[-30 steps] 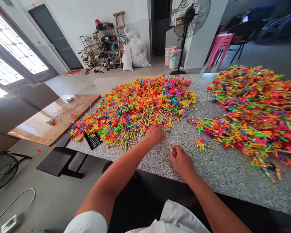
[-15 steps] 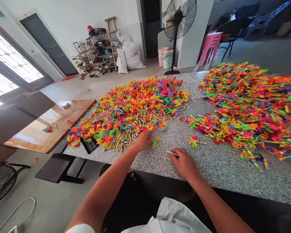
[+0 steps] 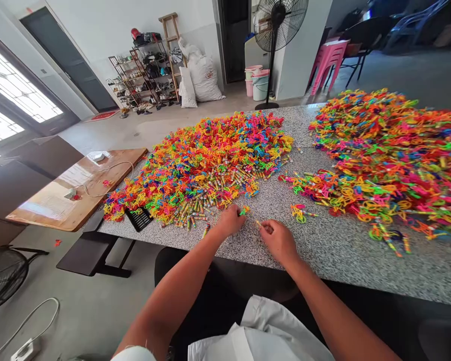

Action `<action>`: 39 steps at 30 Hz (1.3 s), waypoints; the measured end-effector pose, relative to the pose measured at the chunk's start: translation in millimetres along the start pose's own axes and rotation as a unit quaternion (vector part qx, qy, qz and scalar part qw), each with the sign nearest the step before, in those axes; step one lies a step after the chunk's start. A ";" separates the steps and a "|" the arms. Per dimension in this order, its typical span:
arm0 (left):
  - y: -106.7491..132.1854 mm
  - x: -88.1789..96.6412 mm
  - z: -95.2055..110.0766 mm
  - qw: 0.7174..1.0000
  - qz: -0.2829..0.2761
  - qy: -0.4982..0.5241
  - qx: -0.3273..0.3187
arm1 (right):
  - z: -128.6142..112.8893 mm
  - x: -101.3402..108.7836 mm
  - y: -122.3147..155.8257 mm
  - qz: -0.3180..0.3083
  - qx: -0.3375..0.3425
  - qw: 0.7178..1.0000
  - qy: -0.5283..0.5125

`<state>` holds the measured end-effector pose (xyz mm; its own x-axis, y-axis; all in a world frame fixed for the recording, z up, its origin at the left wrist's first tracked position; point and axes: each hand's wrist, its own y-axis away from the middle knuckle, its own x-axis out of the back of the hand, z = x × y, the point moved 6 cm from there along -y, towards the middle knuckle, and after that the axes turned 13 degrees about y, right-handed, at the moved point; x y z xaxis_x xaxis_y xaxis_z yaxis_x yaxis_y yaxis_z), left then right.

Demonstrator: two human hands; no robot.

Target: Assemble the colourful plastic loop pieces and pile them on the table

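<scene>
My left hand (image 3: 230, 221) is closed, thumb and fingers pinching a small green and yellow plastic loop piece (image 3: 244, 210) just above the speckled table. To its right, my right hand (image 3: 280, 241) pinches a short patterned tube (image 3: 258, 223), whose tip points toward the left hand. The two held pieces are close but apart. Beyond my left hand spreads a heap of colourful plastic pieces (image 3: 210, 150), with many similar patterned tubes (image 3: 195, 208) along its near edge. One tube (image 3: 206, 230) lies alone beside my left wrist.
A second, larger heap of tubes joined with plastic loops (image 3: 391, 160) covers the table's right side. A small joined cluster (image 3: 299, 212) lies before it. A black slotted tray (image 3: 138, 218) sits at the left edge, near a wooden table (image 3: 71, 200). A standing fan (image 3: 272, 60) is behind.
My left hand has moved right and taken hold of the green and yellow loop piece that lay beside it. My right hand, still holding its tube, has shifted slightly left.
</scene>
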<state>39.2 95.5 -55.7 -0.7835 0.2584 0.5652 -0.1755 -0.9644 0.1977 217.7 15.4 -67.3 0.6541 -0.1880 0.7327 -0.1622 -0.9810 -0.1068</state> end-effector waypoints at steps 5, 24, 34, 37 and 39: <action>33.0 -22.5 -4.7 0.903 -0.066 0.417 0.076 | 2.7 -8.9 9.8 -0.068 -0.137 0.927 -0.343; 67.0 -35.5 2.0 0.805 -0.087 0.572 0.135 | -6.5 -9.8 25.3 -0.136 -0.147 0.841 -0.503; 67.9 -37.1 -10.4 0.784 -0.149 0.561 0.219 | -6.2 3.6 25.4 -0.097 -0.034 0.945 -0.310; 68.2 -36.5 -10.9 0.792 -0.139 0.551 0.222 | -7.0 8.3 25.8 -0.095 -0.002 0.963 -0.252; 69.0 -36.1 -9.4 0.814 -0.124 0.528 0.205 | -7.0 10.3 26.3 -0.096 0.007 0.964 -0.248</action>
<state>49.8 19.1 -69.9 -0.8679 0.0413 -0.4951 -0.3625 -0.7340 0.5743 214.9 -11.9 -57.9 0.9443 0.0000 0.3290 0.0044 -0.9999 -0.0125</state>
